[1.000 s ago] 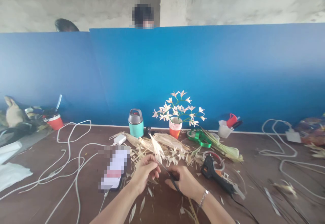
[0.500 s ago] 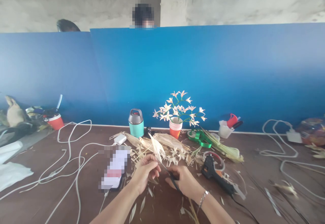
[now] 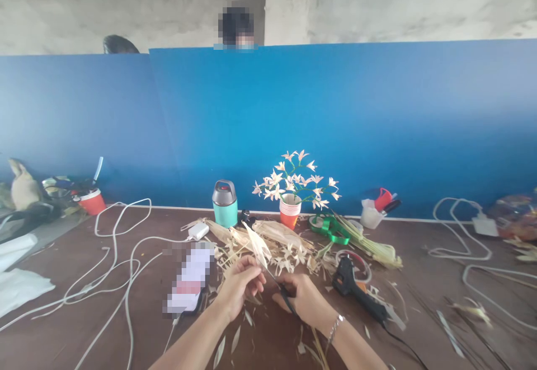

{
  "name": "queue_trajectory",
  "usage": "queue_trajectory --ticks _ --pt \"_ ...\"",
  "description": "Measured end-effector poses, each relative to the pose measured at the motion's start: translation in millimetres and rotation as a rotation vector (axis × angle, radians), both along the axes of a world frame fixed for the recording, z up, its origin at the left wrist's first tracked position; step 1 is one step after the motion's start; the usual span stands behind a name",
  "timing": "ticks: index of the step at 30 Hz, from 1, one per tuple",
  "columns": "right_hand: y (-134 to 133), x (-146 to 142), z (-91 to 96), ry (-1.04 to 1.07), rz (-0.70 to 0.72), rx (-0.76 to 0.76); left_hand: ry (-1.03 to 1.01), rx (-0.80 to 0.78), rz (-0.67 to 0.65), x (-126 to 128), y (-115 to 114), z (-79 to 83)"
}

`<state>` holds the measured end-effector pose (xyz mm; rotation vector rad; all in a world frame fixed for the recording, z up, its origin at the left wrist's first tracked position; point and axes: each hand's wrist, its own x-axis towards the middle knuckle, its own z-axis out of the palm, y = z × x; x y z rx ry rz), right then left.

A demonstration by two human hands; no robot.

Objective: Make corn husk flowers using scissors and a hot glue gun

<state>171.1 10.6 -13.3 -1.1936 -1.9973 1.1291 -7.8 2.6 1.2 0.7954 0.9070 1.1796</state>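
My left hand (image 3: pixel 240 282) pinches the base of a pale dried husk strip (image 3: pixel 257 242) that stands up from my fingers. My right hand (image 3: pixel 305 297) is wrapped round the black handles of a pair of scissors (image 3: pixel 282 293), whose blades point up-left to the strip just above my left fingers. Both hands hover low over the brown table (image 3: pixel 84 325), in front of a heap of dried husks and small husk flowers (image 3: pixel 277 244). Cut slivers lie under my wrists.
A phone (image 3: pixel 189 280) lies left of my hands among white cables (image 3: pixel 121 258). A black glue gun (image 3: pixel 356 289) lies to the right. Behind stand a teal flask (image 3: pixel 224 203), an orange cup of husk flowers (image 3: pixel 289 207), green ribbon (image 3: pixel 329 229) and a blue partition (image 3: pixel 335 123) with two heads beyond.
Both hands stay in place with the strip and scissors; the strip tilts very slightly. A person's head behind the left partition has shifted to the right.
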Motion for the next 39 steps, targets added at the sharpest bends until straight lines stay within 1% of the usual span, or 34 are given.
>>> queue_trajectory --ticks 5,10,15,21,27,30,34,39 --pt "-1 0 2.0 0.007 0.006 -0.011 0.029 0.001 -0.027 0 0 1.0" --pt "-2 -2 5.6 0.005 0.015 -0.014 -0.001 -0.006 -0.028 0 0 -0.8" --pt "-3 -3 4.3 0.024 0.002 -0.032 -0.021 -0.012 -0.032 1 -1 0.0" --pt "-4 -4 6.6 -0.012 -0.020 0.012 0.013 -0.031 -0.061 2 -3 2.8" --pt "-4 -4 8.5 -0.001 -0.019 -0.002 0.099 -0.013 -0.095 0 -3 4.5" --pt "-3 -4 6.7 0.011 -0.038 -0.030 0.136 0.034 -0.056 -1 -1 4.3" --pt "-2 -4 5.7 0.025 -0.052 -0.052 0.123 0.089 0.023 -2 1 2.1" --pt "-5 -5 10.5 0.023 -0.028 -0.023 0.109 0.102 0.045 -1 1 0.8"
